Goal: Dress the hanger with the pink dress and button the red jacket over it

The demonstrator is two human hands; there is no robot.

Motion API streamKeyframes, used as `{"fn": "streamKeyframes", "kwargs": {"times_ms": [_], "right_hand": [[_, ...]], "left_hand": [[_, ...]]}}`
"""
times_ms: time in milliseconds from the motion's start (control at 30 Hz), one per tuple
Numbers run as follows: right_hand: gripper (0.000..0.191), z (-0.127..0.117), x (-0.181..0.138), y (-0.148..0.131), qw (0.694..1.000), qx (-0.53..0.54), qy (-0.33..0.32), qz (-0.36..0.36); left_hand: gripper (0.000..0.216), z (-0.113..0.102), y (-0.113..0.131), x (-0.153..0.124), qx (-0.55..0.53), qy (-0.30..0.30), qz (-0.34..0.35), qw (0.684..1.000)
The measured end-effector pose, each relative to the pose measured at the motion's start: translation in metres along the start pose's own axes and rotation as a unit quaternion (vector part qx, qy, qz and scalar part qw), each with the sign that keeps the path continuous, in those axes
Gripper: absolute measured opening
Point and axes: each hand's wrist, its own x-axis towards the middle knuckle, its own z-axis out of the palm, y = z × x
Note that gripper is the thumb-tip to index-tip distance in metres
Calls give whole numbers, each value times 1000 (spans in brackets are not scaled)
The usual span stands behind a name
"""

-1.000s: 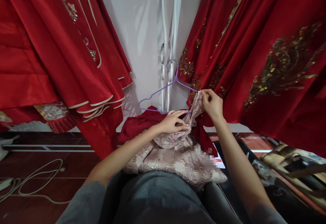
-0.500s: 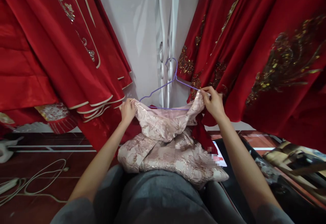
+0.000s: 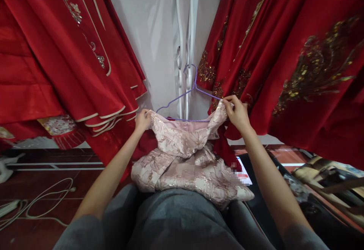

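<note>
A pale pink brocade dress [image 3: 184, 143] with a shiny floral pattern hangs from a purple hanger [image 3: 182, 96] and bunches over my lap. My left hand [image 3: 142, 121] pinches its left shoulder edge near the hanger's end. At the opposite shoulder, my right hand [image 3: 236, 112] grips the fabric between thumb and fingers. The hanger's hook points up, and its lower bar crosses the open neckline. Dark red cloth [image 3: 226, 149] lies behind and below the dress. A partly blurred white card or screen [image 3: 243, 172] shows beside the dress on the right.
Red embroidered garments hang at the left [image 3: 85, 64] and right [image 3: 273, 71]. Between them stand white cabinet doors [image 3: 148, 33]. A white cable [image 3: 48, 200] loops over the tiled floor at lower left. Various items [image 3: 327, 181] sit at lower right.
Almost nothing differs. The view has shifted very slightly, and both hands keep their hold on the dress's shoulders.
</note>
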Motion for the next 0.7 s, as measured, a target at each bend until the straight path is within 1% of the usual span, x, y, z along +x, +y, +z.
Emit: {"fn": "streamKeyframes", "kwargs": {"times_ms": [67,200,367,533,700], "right_hand": [[21,0,0,0,1000,3,-1,1],[21,-1,-1,-2,1000,14,-3,0],[25,-3,-1,-4,1000,16,0,-4],[29,-2,-1,-4,1000,11,-2,-3],[30,-2,0,-2,1000,12,-2,-2]], "left_hand": [[24,0,-1,2,18,-21,-31,999],[20,0,-4,4,23,-30,-66,997],[20,0,-3,8,-10,-24,-45,999],[15,-2,-11,5,-42,-11,-43,998],[22,-4,-11,2,-102,-17,5,995]]}}
